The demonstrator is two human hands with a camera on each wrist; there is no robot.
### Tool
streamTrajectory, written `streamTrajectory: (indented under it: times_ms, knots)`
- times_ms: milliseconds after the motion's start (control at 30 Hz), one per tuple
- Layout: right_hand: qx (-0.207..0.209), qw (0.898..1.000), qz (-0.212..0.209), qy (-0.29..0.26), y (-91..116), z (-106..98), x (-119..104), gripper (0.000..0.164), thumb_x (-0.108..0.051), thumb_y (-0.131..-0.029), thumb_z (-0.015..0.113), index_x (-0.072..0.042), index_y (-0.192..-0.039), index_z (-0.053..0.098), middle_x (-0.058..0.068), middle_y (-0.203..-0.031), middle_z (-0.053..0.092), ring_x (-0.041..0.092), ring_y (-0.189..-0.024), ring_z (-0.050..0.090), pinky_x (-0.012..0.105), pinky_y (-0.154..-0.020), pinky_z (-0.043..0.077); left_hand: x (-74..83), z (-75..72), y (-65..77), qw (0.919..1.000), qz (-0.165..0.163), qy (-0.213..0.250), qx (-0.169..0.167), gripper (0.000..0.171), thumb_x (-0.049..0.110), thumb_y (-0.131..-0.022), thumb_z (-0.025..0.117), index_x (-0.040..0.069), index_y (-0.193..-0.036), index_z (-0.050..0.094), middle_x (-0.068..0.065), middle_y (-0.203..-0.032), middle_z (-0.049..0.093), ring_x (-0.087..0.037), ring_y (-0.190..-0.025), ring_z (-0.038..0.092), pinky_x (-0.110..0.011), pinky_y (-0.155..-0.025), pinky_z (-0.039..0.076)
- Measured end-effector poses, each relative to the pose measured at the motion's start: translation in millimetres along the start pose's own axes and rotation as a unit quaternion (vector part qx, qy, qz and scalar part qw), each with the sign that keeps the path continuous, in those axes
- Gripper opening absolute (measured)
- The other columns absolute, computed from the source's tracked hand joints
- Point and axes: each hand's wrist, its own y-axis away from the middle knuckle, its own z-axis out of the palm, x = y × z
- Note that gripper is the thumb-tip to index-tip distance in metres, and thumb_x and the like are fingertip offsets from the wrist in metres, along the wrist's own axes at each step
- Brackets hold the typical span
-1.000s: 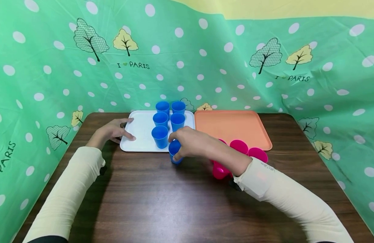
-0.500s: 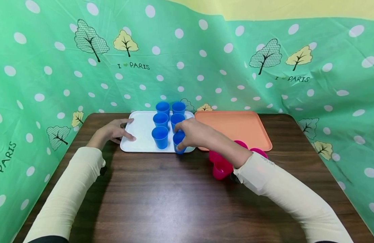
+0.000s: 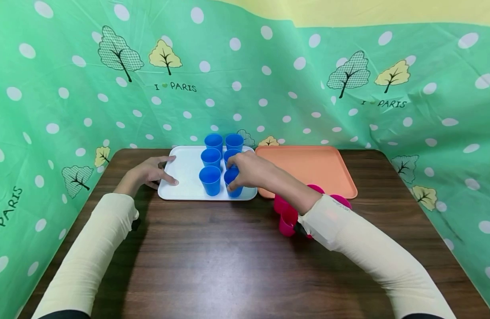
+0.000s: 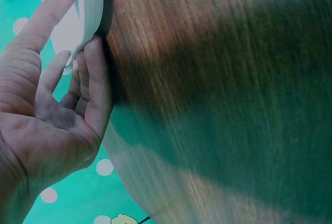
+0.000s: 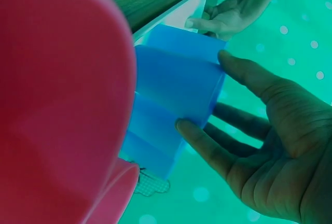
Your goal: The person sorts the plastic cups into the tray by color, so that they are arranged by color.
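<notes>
My right hand (image 3: 250,170) grips a blue cup (image 3: 235,192) by its upper part, at the front right of the white tray (image 3: 183,168). The cup is upright, partly covered by my fingers. Several other blue cups (image 3: 210,181) stand mouth up on that tray, in two columns. In the right wrist view, thumb and fingers are spread about the blue cup (image 5: 176,84). At the tray's left end, my left hand (image 3: 145,172) holds the edge. The left wrist view has its thumb on top of the white tray (image 4: 93,6) and other fingers against the side and underneath.
An orange tray (image 3: 300,161) lies right beside the white one. Several pink cups (image 3: 287,221) stand on the brown table (image 3: 213,266) in front of it, partly hidden by my right forearm. A green dotted cloth (image 3: 245,106) hangs behind the table.
My right hand has carried the blue cup from over the tray's front edge back onto the white tray, beside the front left cup. My left hand has stayed at the tray's edge.
</notes>
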Motion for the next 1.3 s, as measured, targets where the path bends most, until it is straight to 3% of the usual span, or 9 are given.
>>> streamTrajectory:
  times_ms: [433, 933, 1300]
  knots:
    - [-0.004, 1.0, 0.013, 0.004, -6.4, 3.4, 2.0, 0.07, -0.04, -0.092, 0.097, -0.008, -0.149, 0.072, 0.014, -0.141, 0.077, 0.029, -0.124, 0.076, 0.044, -0.096, 0.07, -0.4, -0.1, 0.9, 1.0, 0.0, 0.002, 0.0, 0.118, 0.021, -0.095, 0.095, 0.025, -0.183, 0.016, -0.04, -0.18, 0.018, -0.053, -0.155, 0.048, -0.065, -0.111, 0.061]
    - [-0.01, 1.0, 0.025, 0.009, -12.9, 4.8, -1.4, 0.07, -0.039, -0.093, 0.096, -0.008, -0.151, 0.07, 0.014, -0.14, 0.076, 0.031, -0.127, 0.073, 0.043, -0.096, 0.07, -0.9, -0.3, 1.4, 1.0, 0.005, 0.001, 0.001, 0.119, 0.021, -0.094, 0.095, 0.023, -0.183, 0.017, -0.039, -0.176, 0.026, -0.053, -0.151, 0.053, -0.066, -0.112, 0.06]
    - [-0.018, 0.999, 0.033, 0.005, -16.8, 2.3, -4.8, 0.072, -0.037, -0.092, 0.097, -0.008, -0.152, 0.069, 0.015, -0.145, 0.074, 0.031, -0.127, 0.074, 0.044, -0.099, 0.069, -2.7, -1.7, -1.0, 1.0, 0.002, -0.002, 0.0, 0.119, 0.023, -0.094, 0.095, 0.025, -0.183, 0.017, -0.039, -0.179, 0.019, -0.052, -0.154, 0.05, -0.064, -0.112, 0.06]
